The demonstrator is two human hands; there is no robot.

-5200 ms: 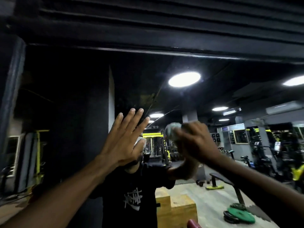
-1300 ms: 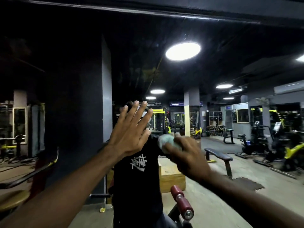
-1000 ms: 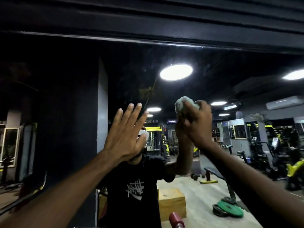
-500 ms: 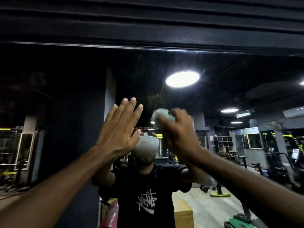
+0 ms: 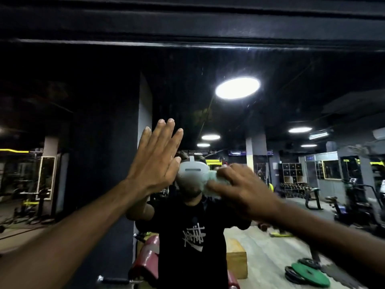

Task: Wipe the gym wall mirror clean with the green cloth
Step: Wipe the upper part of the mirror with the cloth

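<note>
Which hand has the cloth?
The right hand: its fingers curl round the cloth. The left hand is flat, fingers straight, holding nothing.

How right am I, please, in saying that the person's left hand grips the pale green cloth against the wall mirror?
Not quite: it is the other hand. The head view shows the right hand gripping the pale green cloth against the wall mirror. The left hand is raised flat with straight fingers and holds nothing.
</note>
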